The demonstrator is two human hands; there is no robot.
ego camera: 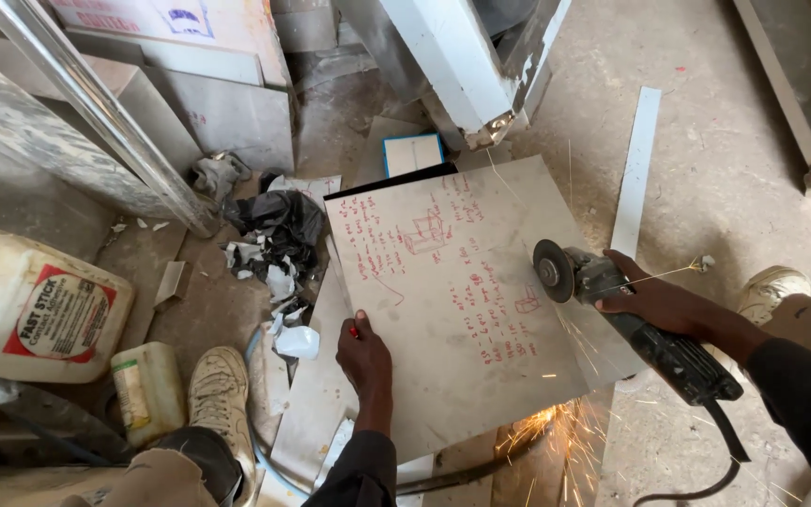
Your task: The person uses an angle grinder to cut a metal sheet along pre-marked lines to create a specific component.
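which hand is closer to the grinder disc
Right. The right hand grips the grinder body just behind the disc. The left hand rests on the panel at its near left edge, well away from the disc.

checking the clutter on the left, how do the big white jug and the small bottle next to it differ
The big white jug lies on its side; the small bottle stands roughly upright by the shoe. The big white jug is far larger and boxy, while the small bottle is slim. The big white jug bears a red and white label, the small bottle a pale greenish one. Both look like grimy plastic containers on the dusty floor.
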